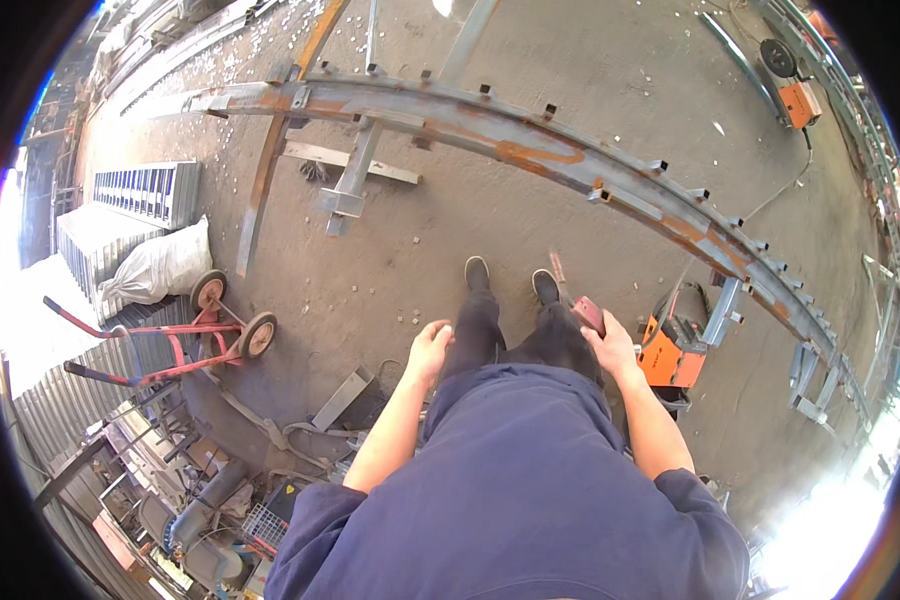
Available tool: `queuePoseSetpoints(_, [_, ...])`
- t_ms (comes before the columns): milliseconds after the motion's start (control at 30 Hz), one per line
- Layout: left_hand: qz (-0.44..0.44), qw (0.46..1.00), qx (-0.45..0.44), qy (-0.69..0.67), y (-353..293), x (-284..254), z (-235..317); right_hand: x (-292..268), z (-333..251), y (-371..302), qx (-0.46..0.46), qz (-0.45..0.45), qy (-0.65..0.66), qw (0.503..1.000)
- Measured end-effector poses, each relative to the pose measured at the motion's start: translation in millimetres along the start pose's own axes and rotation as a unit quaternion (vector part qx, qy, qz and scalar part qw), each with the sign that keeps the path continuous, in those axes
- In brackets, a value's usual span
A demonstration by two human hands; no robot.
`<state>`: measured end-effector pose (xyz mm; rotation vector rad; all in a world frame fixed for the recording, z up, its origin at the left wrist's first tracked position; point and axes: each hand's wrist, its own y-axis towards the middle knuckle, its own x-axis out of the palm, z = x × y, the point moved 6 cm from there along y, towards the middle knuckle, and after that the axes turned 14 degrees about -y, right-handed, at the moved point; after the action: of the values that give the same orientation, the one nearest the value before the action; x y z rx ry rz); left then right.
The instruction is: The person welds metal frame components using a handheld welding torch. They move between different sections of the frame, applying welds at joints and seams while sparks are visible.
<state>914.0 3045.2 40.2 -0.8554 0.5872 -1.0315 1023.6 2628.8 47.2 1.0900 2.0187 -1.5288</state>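
Observation:
My right hand (612, 345) is closed around a worn, dull-red block-like thing (588, 314), held beside my right thigh. Its exact kind does not show; a thin reddish strip (557, 265) appears just beyond it, and I cannot tell whether the two are joined. On the other side, my left hand (431, 350) hangs by my left thigh with its fingers loosely bent and nothing visible in them. Ahead of my feet, a long curved steel frame (450, 112) with rust patches and short square tube stubs crosses the floor. Neither hand touches it.
An orange-and-black machine (674, 350) with cables stands close on my right. To the left lies a red hand truck (195, 335) near a white sack (160, 262) and stacked metal sheets. A steel channel piece (342, 398) and clutter lie behind left. Far right is an orange spool unit (799, 104).

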Motion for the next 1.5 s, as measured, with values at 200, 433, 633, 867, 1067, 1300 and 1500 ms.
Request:
queuePoseSetpoints(200, [-0.019,1.000,0.008,-0.024,34.9,-29.9,42.3,11.0,-62.5,27.7,-0.025,0.031,-0.045,0.998])
queuePoseSetpoints(433, [-0.034,0.999,0.000,-0.038,41.8,-21.1,85.7,-0.5,-87.3,54.5,-0.013,0.004,0.004,1.000])
queuePoseSetpoints(633, [-0.014,0.998,-0.003,-0.067,31.9,-4.5,72.6,-43.4,-158.7,83.3,-0.088,-0.051,-0.059,0.993])
queuePoseSetpoints(867, [0.017,0.994,-0.028,-0.107,18.5,-5.8,17.1,-37.9,-241.3,144.7,-0.148,-0.091,-0.060,0.983])
queuePoseSetpoints(1067, [0.028,0.987,-0.087,-0.131,14.0,-23.9,-30.7,-13.8,-263.3,151.4,-0.099,-0.063,-0.037,0.992])
queuePoseSetpoints(1300, [0.037,0.983,-0.125,-0.129,23.8,-67.3,-56.0,-9.7,-289.7,152.7,-0.063,-0.018,-0.020,0.998])
queuePoseSetpoints(1500, [0.079,0.974,-0.163,-0.135,29.2,-116.2,-83.1,-10.5,-303.0,154.1,-0.025,0.012,-0.004,1.000])
